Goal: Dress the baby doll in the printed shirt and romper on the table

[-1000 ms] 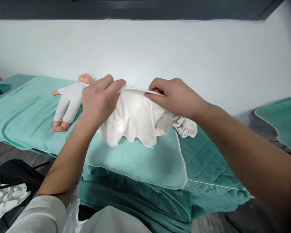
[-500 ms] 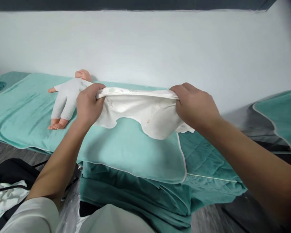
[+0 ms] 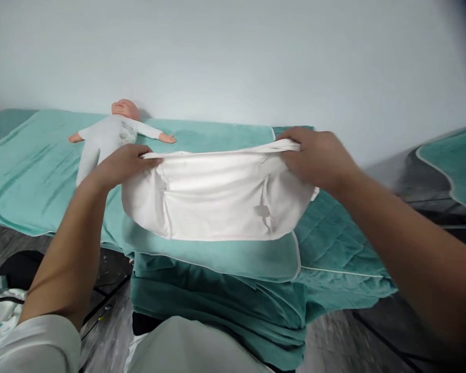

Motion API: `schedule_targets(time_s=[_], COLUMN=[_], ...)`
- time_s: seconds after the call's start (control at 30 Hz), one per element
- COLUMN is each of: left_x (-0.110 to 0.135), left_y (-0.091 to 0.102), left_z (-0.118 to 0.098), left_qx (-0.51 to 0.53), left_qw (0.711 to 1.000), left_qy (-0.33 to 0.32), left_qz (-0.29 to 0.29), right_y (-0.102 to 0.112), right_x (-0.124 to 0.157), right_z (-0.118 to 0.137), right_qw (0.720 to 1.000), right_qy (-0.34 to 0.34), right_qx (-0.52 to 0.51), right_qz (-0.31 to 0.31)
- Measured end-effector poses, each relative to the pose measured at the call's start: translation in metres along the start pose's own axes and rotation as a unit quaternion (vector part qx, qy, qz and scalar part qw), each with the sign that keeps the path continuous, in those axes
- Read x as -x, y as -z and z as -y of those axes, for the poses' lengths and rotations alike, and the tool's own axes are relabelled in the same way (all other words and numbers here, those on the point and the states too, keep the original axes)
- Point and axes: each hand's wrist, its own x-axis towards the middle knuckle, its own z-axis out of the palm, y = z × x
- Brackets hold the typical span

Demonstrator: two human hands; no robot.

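Note:
I hold a white cloth garment (image 3: 217,199) stretched out between both hands, above a teal mat (image 3: 225,254). My left hand (image 3: 120,165) is closed on its left top edge. My right hand (image 3: 318,158) is closed on its right top edge. The cloth hangs down in a wide curve, with its lower hem just over the mat. A baby doll (image 3: 108,135) in a pale one-piece suit lies on its back at the far left of the mat, arms spread, close to my left hand.
A white wall stands right behind the mat. Darker teal quilted covers (image 3: 334,243) lie under and to the right of the mat. Another teal pad (image 3: 454,166) is at the far right. A black bag with white cloth (image 3: 0,305) sits on the grey floor at lower left.
My hands have moved apart and pulled the bunched white cloth out flat and wide. The cloth now hangs lower and nearer to me. The view has tilted down a little.

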Motion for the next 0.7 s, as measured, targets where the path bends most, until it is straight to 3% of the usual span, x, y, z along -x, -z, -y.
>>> schedule_targets(time_s=[0.1,0.27,0.33,0.4,0.47,0.53,0.6,0.7], left_x=[-0.022,-0.051,-0.052,-0.046,-0.037,-0.031,-0.03,-0.035], left_y=[-0.023,-0.076,-0.099,-0.121,-0.142,-0.161,-0.175,-0.181], left_z=[0.019,0.033,0.031,0.027,0.02,0.014,0.009,0.003], left_qx=[0.007,-0.053,-0.078,-0.097,-0.088,-0.075,-0.084,-0.14], left_qw=[1.0,0.99,0.984,0.978,0.975,0.979,0.983,0.984], left_qy=[0.008,0.071,0.031,-0.045,-0.12,-0.157,-0.148,-0.101], left_qz=[0.005,-0.112,-0.158,-0.181,-0.164,-0.107,-0.065,-0.054], right_y=[-0.025,-0.077,-0.101,-0.125,-0.147,-0.166,-0.182,-0.2], right_x=[-0.011,-0.029,-0.027,-0.019,-0.008,0.001,0.004,-0.006], right_z=[0.001,0.006,0.011,0.018,0.028,0.037,0.043,0.045], right_qw=[0.998,0.993,0.989,0.988,0.986,0.981,0.984,0.995], right_qy=[-0.01,-0.004,0.006,0.059,0.131,0.176,0.16,0.072], right_qx=[0.052,0.103,0.137,0.135,0.102,0.068,0.046,0.03], right_qz=[0.044,0.054,0.057,0.044,0.033,0.043,0.06,0.068])
